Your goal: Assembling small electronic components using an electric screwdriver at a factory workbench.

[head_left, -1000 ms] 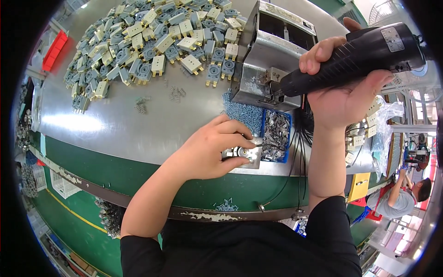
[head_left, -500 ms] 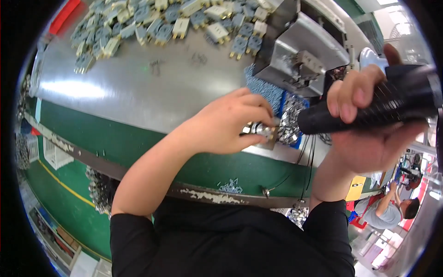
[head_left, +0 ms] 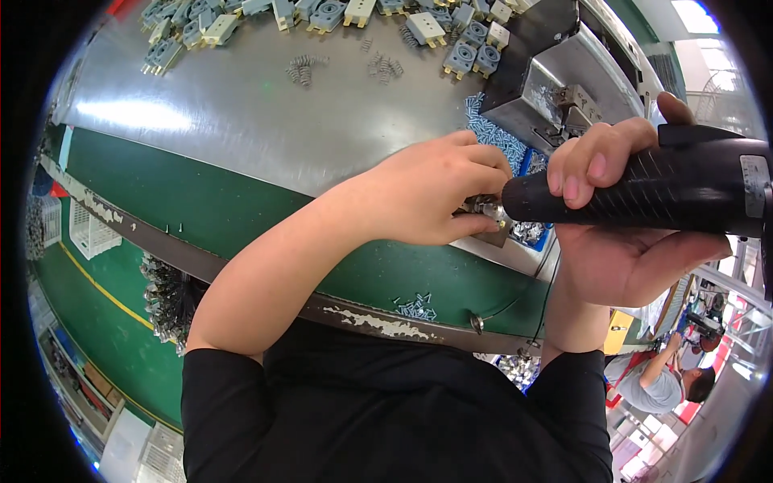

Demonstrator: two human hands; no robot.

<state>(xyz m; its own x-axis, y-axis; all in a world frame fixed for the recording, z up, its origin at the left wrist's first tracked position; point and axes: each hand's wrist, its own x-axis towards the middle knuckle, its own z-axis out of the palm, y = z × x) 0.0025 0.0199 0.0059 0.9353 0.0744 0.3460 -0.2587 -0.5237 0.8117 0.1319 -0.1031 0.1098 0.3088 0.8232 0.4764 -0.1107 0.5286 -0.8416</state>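
Two hands (head_left: pixel 428 190), metal part (head_left: pixel 489 210) between left fingertips

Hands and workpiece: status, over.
Left hand pinching small metal part. Right hand gripping black power screwdriver, nose close to the part. Fingers and screwdriver partly hide it.

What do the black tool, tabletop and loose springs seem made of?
Black tool: probably matte plastic, from its dull, finely lined surface. Tabletop: likely smooth, satin steel, grey with a bright glare. Loose springs: apparently bare, dull metal wire, thin grey coils; which metal is unclear.
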